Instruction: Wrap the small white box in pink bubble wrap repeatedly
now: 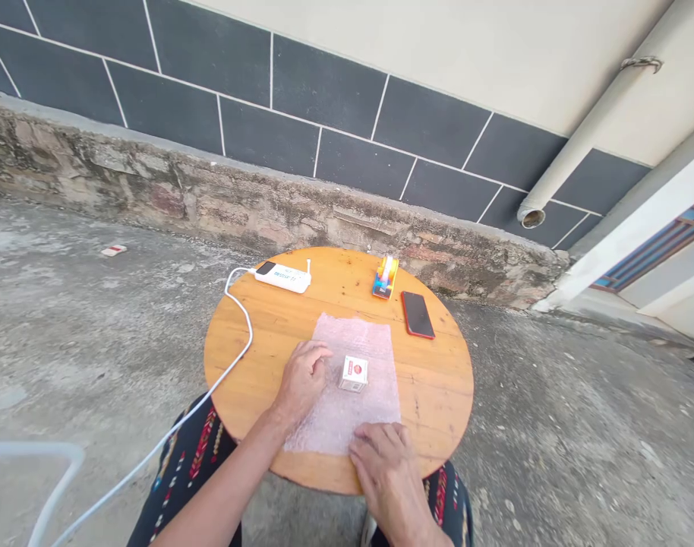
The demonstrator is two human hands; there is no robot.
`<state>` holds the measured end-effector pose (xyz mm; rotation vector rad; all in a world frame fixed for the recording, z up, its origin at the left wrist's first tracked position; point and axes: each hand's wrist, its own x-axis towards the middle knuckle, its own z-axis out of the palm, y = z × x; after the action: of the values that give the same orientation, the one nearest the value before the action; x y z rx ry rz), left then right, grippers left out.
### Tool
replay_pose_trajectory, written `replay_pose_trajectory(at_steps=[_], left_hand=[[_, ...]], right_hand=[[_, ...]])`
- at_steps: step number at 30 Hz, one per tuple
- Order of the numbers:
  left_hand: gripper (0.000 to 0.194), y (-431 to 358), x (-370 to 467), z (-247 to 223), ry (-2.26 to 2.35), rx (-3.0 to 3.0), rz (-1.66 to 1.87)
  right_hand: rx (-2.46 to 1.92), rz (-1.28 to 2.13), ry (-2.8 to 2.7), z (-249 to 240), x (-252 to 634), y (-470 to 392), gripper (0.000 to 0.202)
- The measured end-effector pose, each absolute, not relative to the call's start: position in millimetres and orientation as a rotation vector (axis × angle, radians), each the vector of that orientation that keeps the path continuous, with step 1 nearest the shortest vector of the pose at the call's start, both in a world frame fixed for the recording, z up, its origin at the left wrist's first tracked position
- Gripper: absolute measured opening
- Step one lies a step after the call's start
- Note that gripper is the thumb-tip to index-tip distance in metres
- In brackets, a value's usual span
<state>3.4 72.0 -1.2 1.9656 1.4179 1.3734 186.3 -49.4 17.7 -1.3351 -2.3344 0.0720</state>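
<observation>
A sheet of pinkish bubble wrap (375, 342) lies flat on the round wooden table (233, 380). Near its middle stands a small white box (354, 374) with red print on top. My left hand (304, 380) rests at the sheet's left edge, fingers loosely bent and apart, just left of the box without touching it. At the near right corner, my right hand (384, 462) has its fingers closed over the edge of the bubble wrap; the fingertips are partly hidden.
Toward the table's back are a white power strip-like device (283, 277) with a white cable (249, 334), a tape dispenser (386, 277) and a red-edged phone (417, 314). The cable runs off the table's left side. Beyond stands a tiled wall (324, 91) with a pipe (586, 129).
</observation>
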Motion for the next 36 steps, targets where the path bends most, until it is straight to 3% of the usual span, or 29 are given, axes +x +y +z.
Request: replay_pose_trajectory(at_steps=[5,8,12,17,20,23,28,36], left_hand=[[0.03,61,-10,22,1.437,1.944,1.348],[0.023,36,-16,43,1.304,2.124,1.136],[0.043,3,-13,57,1.1,2.462,0.88],[0.018,0,-3,49,1.234,2.466,0.981],[0.018,8,-1,46,1.289,2.368,1.061],[0.015,18,0,48,1.328,2.267,1.084],[0.013,39,8,53,1.366,2.131,1.094],[0.011,64,16,57,1.385,1.98,1.008]], right_hand=[[-1.332,-0.031,-2.353,10,183,-45,0.024],[-1.35,0.006,-2.338,17,184,-43,0.027],[-1.362,0.047,-2.249,38,186,-35,0.024],[-1.347,0.085,-2.188,59,189,-27,0.023],[-1.348,0.092,-2.158,62,195,-25,0.014],[-1.368,0.068,-2.138,59,206,-20,0.029],[-1.478,0.098,-2.024,57,218,2,0.013],[-1.513,0.257,-1.904,63,221,31,0.015]])
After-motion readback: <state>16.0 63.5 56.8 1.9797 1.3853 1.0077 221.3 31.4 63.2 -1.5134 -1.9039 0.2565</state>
